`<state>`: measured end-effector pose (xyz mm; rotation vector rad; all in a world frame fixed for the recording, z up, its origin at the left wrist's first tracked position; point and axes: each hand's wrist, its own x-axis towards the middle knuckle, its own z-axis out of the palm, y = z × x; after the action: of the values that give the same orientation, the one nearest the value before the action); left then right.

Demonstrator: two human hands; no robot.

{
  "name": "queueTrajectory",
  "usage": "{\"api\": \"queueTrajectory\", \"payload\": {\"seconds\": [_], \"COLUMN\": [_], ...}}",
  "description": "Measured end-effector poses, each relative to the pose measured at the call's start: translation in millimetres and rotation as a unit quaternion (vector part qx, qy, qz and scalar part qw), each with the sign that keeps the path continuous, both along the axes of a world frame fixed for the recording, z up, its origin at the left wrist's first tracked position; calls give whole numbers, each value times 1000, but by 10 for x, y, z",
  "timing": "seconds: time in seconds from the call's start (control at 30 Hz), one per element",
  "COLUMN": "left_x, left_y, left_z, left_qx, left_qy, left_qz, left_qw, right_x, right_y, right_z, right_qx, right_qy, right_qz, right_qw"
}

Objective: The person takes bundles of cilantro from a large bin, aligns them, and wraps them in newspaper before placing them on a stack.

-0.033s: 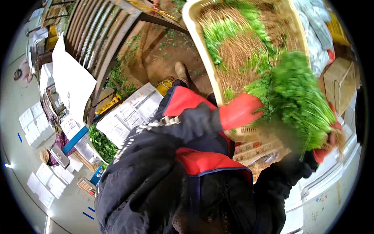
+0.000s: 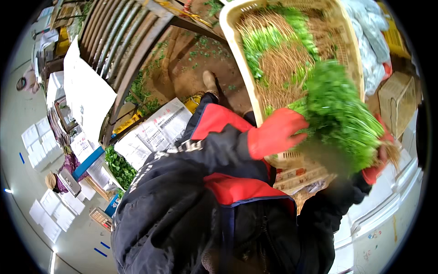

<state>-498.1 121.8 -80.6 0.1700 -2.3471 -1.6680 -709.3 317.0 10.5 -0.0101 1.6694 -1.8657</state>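
My right hand (image 2: 378, 166), in a red glove, is closed round the root end of a large bunch of coriander (image 2: 337, 105). The bunch's leafy tops point up and left over the near right part of a cream plastic crate (image 2: 230, 43). Beside the leaves is my left hand (image 2: 277, 134), also red-gloved, its thumb and fingers apart with nothing between them. More bunches of greens with long brown roots (image 2: 285, 64) lie packed in the crate. A dark blur hides part of the held bunch's lower side.
A slatted metal rack (image 2: 121, 41) with a white sheet stands at the left, and printed newspaper (image 2: 157, 130) lies near my left arm. Right of the crate are pale plastic bags (image 2: 369, 41) and a tan box (image 2: 398, 98). Leaf scraps litter the brown floor (image 2: 200, 59).
The held coriander and my right hand have shifted slightly left. My left hand has drawn back a little to the left, away from the leaves, with its fingers parting.
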Motion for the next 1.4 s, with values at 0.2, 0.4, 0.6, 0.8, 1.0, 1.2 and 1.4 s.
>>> {"api": "queueTrajectory", "payload": {"seconds": [0.2, 0.4, 0.6, 0.8, 1.0, 1.2, 1.4], "left_x": [595, 1597, 2292, 2684, 2716, 2688, 2561], "left_y": [-1375, -2998, -4090, -4834, -4942, -4901, -5000], "left_z": [669, 896, 841, -67, -87, 77, 255], "left_qx": [-146, 52, 292, 213, 262, 159, -110], "left_qy": [-101, -148, -100, -183, -194, -230, -255], "left_qz": [70, 135, 327, 432, 422, 445, 479], "left_qw": [982, 978, 893, 857, 846, 851, 833], "right_x": [770, 1369, 2236, 2317, 1979, 2522, 2709], "right_y": [-2014, -4147, -6037, -6885, -6585, -6656, -6460], "right_z": [-85, -254, -447, -1000, -970, -436, -321], "right_qx": [-33, -140, -190, 56, 60, 78, -42], "right_qy": [-90, -36, -178, 42, 277, 643, 670], "right_qz": [281, 531, 587, 537, 391, 510, 537], "right_qw": [955, 835, 767, 841, 876, 566, 510]}}
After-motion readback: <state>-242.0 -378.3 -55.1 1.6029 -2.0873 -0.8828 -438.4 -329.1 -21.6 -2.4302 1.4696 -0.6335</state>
